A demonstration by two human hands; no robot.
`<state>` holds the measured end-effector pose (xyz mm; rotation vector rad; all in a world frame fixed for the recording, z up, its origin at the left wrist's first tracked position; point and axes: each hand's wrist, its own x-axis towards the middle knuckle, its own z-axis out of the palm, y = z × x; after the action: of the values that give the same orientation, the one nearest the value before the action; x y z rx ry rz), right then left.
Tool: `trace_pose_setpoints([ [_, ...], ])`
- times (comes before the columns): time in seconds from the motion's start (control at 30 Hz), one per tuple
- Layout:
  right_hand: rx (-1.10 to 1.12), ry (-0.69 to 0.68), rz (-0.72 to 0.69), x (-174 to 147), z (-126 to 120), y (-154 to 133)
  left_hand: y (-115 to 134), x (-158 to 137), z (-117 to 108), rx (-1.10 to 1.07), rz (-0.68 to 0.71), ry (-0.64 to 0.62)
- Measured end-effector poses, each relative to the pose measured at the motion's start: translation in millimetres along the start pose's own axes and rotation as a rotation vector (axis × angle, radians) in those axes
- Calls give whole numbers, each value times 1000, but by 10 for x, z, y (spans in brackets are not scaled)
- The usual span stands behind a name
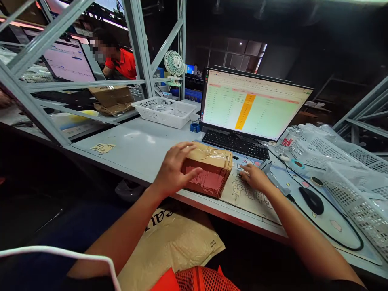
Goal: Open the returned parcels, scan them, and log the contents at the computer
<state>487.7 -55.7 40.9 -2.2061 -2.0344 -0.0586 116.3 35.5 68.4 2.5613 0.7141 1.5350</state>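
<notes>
A taped brown cardboard box [209, 178] with a reddish printed side sits at the desk's front edge. My left hand [176, 167] is on its left end, fingers over the top and thumb along the front face. My right hand [253, 176] rests low over the patterned desk mat [242, 194], just right of the box and apart from it. Its fingers are bent together, with a small dark bit beneath them that I cannot make out. Beside that wrist lies a grey handheld scanner [275, 180] with a black cable.
Behind stand a monitor [254, 105], a keyboard [235, 143] and a white basket [165, 113]. On the right are a mouse [311, 200], tape rolls and more white baskets [357, 202]. A large tan parcel [176, 242] lies below the desk edge. A person [121, 60] sits beyond the metal frame.
</notes>
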Motion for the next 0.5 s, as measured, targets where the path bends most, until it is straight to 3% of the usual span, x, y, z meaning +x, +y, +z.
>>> trace_pose_setpoints([
  [0.1, 142, 203, -77, 237, -357, -184, 256, 69, 217, 216, 148, -16],
  [0.2, 414, 369, -303, 458, -663, -521, 275, 9, 456, 318, 161, 89],
  [0.3, 496, 263, -446, 599, -771, -887, 205, -84, 529, 316, 177, 142],
  [0.5, 229, -20, -431, 674, -780, -1318, 194, -118, 493, 298, 181, 182],
])
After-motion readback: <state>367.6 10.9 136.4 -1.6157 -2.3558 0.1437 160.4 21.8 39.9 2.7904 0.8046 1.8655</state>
